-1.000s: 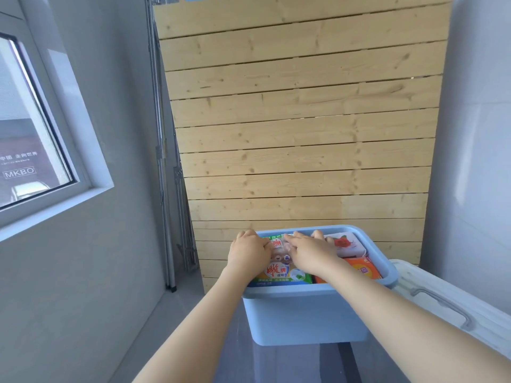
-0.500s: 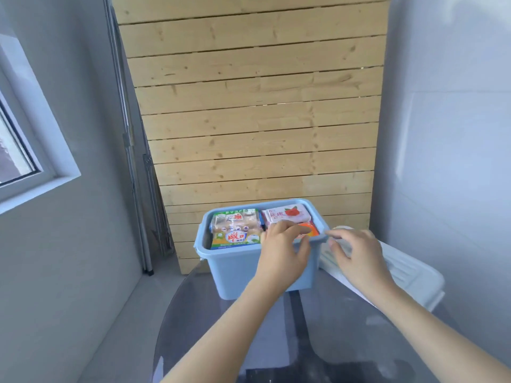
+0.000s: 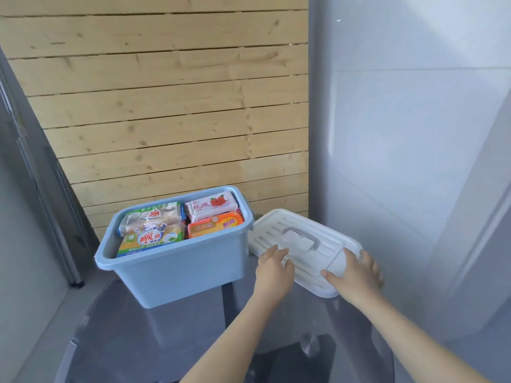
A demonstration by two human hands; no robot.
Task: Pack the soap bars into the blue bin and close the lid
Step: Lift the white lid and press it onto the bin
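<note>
The blue bin [image 3: 177, 269] stands open on a round glass table, filled with wrapped soap bars: a green-yellow pack [image 3: 150, 239] at the front left, an orange bar [image 3: 215, 224] and a white-red bar [image 3: 211, 205] on the right. The white lid [image 3: 307, 244], with a grey handle on top, lies flat on the table just right of the bin. My left hand [image 3: 273, 265] rests on the lid's near left edge, fingers spread. On the lid's near right corner lies my right hand [image 3: 356, 272], its fingers curled over the edge.
The glass table [image 3: 154, 341] has a dark rounded rim at the lower left. A wooden slat panel [image 3: 166, 111] stands behind the bin. A grey wall [image 3: 414, 134] runs close along the right side of the lid.
Both hands left the soap bars in the bin and moved right onto the white lid. The view swung right and down, dropping the window out of sight.
</note>
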